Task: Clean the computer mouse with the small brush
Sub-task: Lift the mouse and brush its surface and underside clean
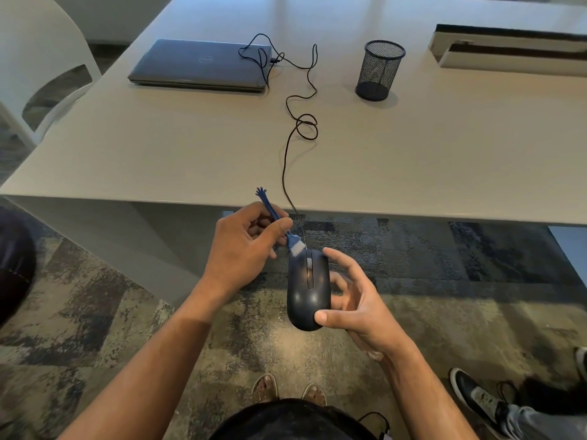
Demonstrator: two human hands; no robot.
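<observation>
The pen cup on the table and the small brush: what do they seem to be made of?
The pen cup looks like black metal wire mesh, since the table shows through its walls. The small brush seems to be blue moulded plastic, with a hand-shaped handle end and pale bristles, probably synthetic; its finish is hard to judge. The left hand holds it at the computer mouse.
</observation>
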